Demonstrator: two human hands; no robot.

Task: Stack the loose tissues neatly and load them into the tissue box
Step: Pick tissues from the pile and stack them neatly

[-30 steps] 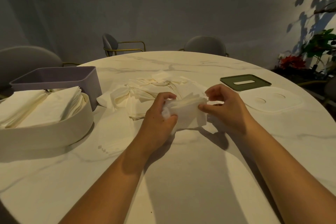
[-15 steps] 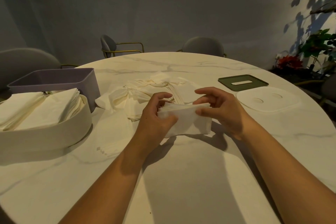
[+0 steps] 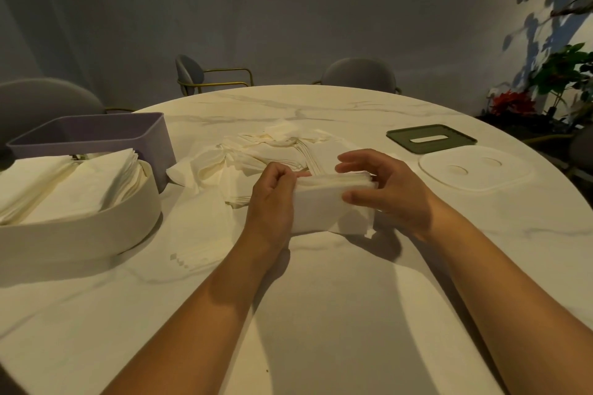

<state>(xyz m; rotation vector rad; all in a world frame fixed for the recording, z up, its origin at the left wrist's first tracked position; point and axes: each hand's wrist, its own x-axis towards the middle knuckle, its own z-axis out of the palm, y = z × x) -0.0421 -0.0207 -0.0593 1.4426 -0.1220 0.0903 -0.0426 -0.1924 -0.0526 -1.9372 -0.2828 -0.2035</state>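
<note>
I hold a folded wad of white tissues (image 3: 324, 205) just above the table's middle. My left hand (image 3: 272, 199) grips its left end with curled fingers. My right hand (image 3: 382, 189) pinches its right end, thumb in front and fingers arched over the top. Behind the hands lies a messy pile of loose tissues (image 3: 256, 160). At the left, a white round-cornered tissue box (image 3: 96, 228) holds stacked tissues (image 3: 70, 183). A purple tissue box (image 3: 96, 135) stands behind it.
A dark green lid with a slot (image 3: 431, 138) and a white lid with two round dimples (image 3: 475, 170) lie at the right on the round marble table (image 3: 321, 298). Grey chairs (image 3: 357, 75) stand beyond the far edge. A plant (image 3: 561, 74) sits at the far right.
The wad went from crumpled to a flatter, squared bundle. Both hands have shifted along it, the right hand's fingers now arched over its top.
</note>
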